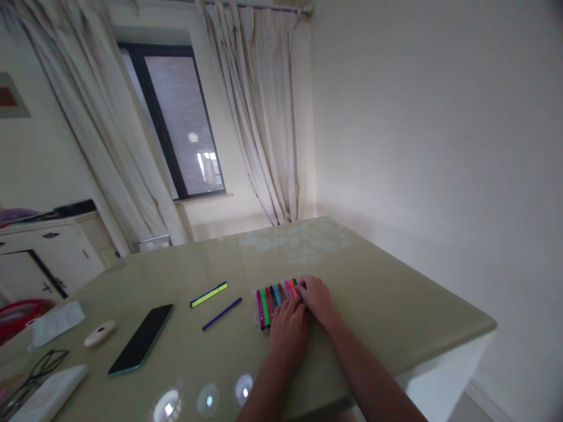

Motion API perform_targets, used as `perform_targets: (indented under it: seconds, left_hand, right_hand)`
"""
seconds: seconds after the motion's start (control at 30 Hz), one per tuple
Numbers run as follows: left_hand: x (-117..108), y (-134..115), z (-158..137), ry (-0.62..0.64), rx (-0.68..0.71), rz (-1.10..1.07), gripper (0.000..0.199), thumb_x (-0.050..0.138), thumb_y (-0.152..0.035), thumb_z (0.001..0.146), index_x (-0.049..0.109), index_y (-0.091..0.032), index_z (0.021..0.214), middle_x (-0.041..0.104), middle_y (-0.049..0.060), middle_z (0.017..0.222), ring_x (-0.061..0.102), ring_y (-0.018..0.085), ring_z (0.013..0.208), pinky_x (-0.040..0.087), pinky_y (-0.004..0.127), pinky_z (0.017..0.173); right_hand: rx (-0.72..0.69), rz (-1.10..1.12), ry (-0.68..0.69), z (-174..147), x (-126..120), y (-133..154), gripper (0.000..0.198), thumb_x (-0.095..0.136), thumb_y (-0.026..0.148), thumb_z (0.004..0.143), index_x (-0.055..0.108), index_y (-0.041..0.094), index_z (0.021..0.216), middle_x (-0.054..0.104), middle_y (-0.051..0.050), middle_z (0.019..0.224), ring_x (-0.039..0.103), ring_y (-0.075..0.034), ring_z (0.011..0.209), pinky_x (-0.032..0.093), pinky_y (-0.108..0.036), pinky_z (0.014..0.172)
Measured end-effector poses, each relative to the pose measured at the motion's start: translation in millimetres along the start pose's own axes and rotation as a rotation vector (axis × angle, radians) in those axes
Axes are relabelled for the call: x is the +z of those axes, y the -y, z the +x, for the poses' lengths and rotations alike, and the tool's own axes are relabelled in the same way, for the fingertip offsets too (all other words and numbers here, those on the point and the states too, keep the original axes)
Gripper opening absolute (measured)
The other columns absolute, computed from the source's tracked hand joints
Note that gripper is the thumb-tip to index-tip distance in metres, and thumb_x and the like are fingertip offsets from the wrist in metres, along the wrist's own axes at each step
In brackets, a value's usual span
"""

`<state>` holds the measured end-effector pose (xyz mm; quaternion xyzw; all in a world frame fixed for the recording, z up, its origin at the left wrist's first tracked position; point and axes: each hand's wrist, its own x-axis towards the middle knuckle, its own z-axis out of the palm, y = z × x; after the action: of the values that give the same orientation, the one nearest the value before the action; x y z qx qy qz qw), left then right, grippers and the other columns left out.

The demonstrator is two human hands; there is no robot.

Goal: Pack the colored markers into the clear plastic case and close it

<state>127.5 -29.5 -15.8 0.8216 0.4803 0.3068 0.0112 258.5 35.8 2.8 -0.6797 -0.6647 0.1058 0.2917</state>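
A clear case (256, 317) of markers (265, 308) in several colours, pink, green, red, black, blue and orange among them, lies on the table. My left hand (289, 328) rests over the case's near right part, its fingers bent onto the markers and the thumb hidden. At the right end of the row, my right hand (317, 298) has its fingers closed about a marker, mostly covered by the fingertips. Left of the case lie a slim dark blue marker (222, 314) and, farther back, a yellow and blue marker-like piece (209, 294).
A phone (141, 339), a pale oval object (100, 333), a face mask (58, 324), glasses (41, 366) and a white box-like object (48, 395) lie on the left of the glossy table (185, 266). A wall (422, 146) stands on the right; curtains (259, 105) hang behind.
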Motion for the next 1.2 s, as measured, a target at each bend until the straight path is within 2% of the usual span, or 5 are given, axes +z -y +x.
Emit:
perform_targets:
  seconds: [0.2,0.3,0.43,0.87,1.2]
  left_hand:
    - [-35,60,-4,-0.361,-0.659,0.214,0.04,0.042,-0.027,0.101,0.06,-0.022,0.135,0.054,0.015,0.15,0.05,0.035,0.135,0.039,0.055,0.108]
    - [-45,79,-11,-0.257,-0.898,0.303,0.042,0.051,-0.028,0.095,0.06,-0.019,0.135,0.057,0.02,0.142,0.049,0.041,0.133,0.036,0.059,0.105]
    - [-48,76,-12,-0.122,-0.818,0.295,0.031,0.045,-0.021,0.096,0.071,-0.023,0.113,0.07,0.014,0.116,0.057,0.036,0.119,0.036,0.058,0.102]
    - [-30,41,0,-0.373,-0.302,-0.515,0.032,0.047,-0.042,0.1,0.067,-0.021,0.115,0.072,0.01,0.11,0.069,0.023,0.1,0.056,0.039,0.089]
    - [-27,39,-1,-0.41,-0.332,-0.568,0.026,0.056,-0.04,0.096,0.067,-0.02,0.109,0.072,0.007,0.1,0.069,0.022,0.091,0.056,0.036,0.082]
  right_hand:
    - [-0.048,0.07,-0.102,-2,4,2,0.021,0.055,0.025,0.097,0.075,0.019,0.092,0.076,-0.01,0.096,0.068,-0.021,0.089,0.042,-0.028,0.077]
    - [-0.099,0.175,-0.124,0,5,6,0.02,0.056,0.025,0.096,0.074,0.019,0.092,0.076,-0.008,0.094,0.067,-0.019,0.085,0.044,-0.028,0.078]
    - [-0.152,0.289,-0.141,-2,4,11,0.02,0.056,0.025,0.095,0.074,0.018,0.09,0.075,-0.007,0.09,0.066,-0.018,0.08,0.045,-0.027,0.077]
    - [-0.232,0.936,0.193,-14,6,34,0.034,0.064,0.053,0.087,0.074,0.02,0.092,0.073,-0.002,0.083,0.065,-0.018,0.075,0.049,-0.027,0.068]
    - [-0.074,1.224,0.23,-5,5,26,0.048,0.077,0.058,0.077,0.075,0.019,0.105,0.074,-0.003,0.085,0.067,-0.018,0.076,0.05,-0.028,0.068]
